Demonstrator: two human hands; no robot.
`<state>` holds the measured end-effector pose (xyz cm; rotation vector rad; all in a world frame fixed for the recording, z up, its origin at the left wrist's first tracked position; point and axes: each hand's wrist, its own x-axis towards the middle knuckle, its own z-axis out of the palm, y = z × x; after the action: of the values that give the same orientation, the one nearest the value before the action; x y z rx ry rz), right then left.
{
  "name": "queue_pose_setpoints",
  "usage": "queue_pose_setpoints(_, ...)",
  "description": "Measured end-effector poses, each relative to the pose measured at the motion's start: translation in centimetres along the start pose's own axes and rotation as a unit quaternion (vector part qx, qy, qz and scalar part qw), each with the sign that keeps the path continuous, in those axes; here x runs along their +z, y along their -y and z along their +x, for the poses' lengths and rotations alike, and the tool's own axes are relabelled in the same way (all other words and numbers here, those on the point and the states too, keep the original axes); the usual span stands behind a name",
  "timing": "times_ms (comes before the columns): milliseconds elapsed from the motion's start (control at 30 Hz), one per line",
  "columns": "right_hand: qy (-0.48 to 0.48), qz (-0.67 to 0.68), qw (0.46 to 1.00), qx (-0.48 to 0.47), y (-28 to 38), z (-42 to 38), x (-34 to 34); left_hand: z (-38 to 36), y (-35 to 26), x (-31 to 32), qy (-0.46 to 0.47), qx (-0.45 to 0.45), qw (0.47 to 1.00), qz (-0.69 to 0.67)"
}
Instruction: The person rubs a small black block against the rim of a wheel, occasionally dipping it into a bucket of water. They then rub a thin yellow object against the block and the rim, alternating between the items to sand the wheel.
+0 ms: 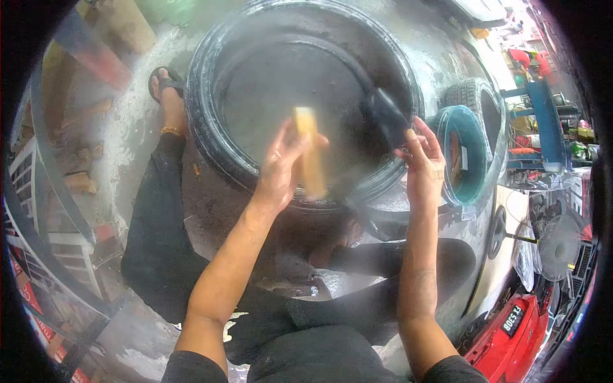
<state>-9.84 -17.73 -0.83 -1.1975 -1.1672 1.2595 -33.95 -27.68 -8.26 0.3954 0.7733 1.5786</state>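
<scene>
My left hand (281, 163) is closed round a yellowish block-like piece (308, 153), smeared by motion, so its exact kind does not show. In my right hand (423, 156), a dark, flat, flexible-looking piece (387, 115) is pinched between thumb and fingers at its lower end. Both hands are over the near side of a large black tyre-like ring (203, 121) lying on the floor between my legs. The ring's inside is dark and hazy, and I cannot make out what it contains.
To the right stand a teal bucket (440, 127) and a treaded tyre (461, 94). Farther right are a blue stand (544, 124), a fan (559, 246) and a red panel with a number plate (507, 341). Wood pieces (81, 183) lie at the left.
</scene>
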Motion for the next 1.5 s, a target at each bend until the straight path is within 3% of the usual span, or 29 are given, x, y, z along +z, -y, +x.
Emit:
queue_pose_setpoints(33, -0.010, -0.028, 0.999, -0.019, -0.2, 0.0, -0.1, 0.1, -0.1, 0.5, -0.016, 0.036, 0.998, -0.049)
queue_pose_setpoints(100, -0.012, -0.081, 0.996, -0.027, -0.2, -0.3, 0.3, -0.1, -1.0, -0.8, 0.009, 0.005, 0.998, -0.059)
queue_pose_setpoints(233, 0.043, -0.119, 0.992, -0.030, -1.0, -1.1, 2.0, 0.0, -0.4, -0.6, 0.041, 0.043, 0.997, -0.056)
queue_pose_setpoints(433, 0.092, -0.148, 0.984, -0.020, -1.1, -2.4, 4.3, -0.4, 1.5, -0.1, -0.015, 0.015, 0.999, -0.047)
queue_pose_setpoints(500, 0.038, -0.131, 0.991, -0.001, -1.0, -2.8, 5.1, -0.6, 1.6, 0.0, -0.032, 0.010, 0.998, -0.047)
queue_pose_setpoints(567, 0.029, -0.168, 0.985, -0.041, -2.0, -2.5, 5.4, -0.8, 1.5, 0.5, -0.047, 0.005, 0.998, -0.046)
queue_pose_setpoints(633, -0.024, -0.105, 0.994, -0.004, -2.2, -2.4, 6.2, -1.1, 1.4, 1.2, -0.067, 0.002, 0.997, -0.026)
queue_pose_setpoints(767, -0.035, -0.072, 0.997, 0.002, -2.2, -1.8, 6.5, -1.1, 0.5, 1.4, -0.055, -0.006, 0.996, -0.076)
queue_pose_setpoints(867, -0.032, -0.068, 0.997, -0.006, -2.7, -1.7, 6.4, -1.0, 0.5, 1.1, -0.055, -0.001, 0.998, -0.010)
queue_pose_setpoints(1067, 0.003, -0.113, 0.994, 0.007, -3.6, -2.3, 6.1, -1.0, -0.5, 2.1, -0.017, 0.103, 0.993, 0.048)
queue_pose_setpoints(1167, 0.013, -0.184, 0.982, -0.037, -3.1, -2.8, 6.2, -0.5, -1.4, 1.3, -0.058, 0.183, 0.975, 0.111)
queue_pose_setpoints(1233, -0.009, -0.098, 0.995, -0.030, -2.2, -2.5, 6.1, 0.0, -2.1, 0.3, -0.054, 0.190, 0.972, 0.124)
queue_pose_setpoints(1300, -0.042, -0.089, 0.994, -0.052, -1.8, -1.2, 4.8, -0.6, -3.3, 0.7, -0.026, 0.080, 0.996, -0.001)
queue_pose_setpoints(1367, -0.065, -0.071, 0.995, -0.034, -0.8, -0.4, 3.4, -0.7, -3.3, 1.1, -0.032, 0.067, 0.997, 0.016)
queue_pose_setpoints(1433, -0.065, -0.054, 0.995, -0.055, 0.0, -0.3, 3.0, -0.8, -3.1, 1.0, 0.031, 0.049, 0.994, 0.094)
queue_pose_setpoints(1500, -0.059, -0.005, 0.997, -0.040, 0.5, -0.4, 3.0, -0.7, -2.4, 0.9, 0.053, 0.035, 0.994, 0.086)
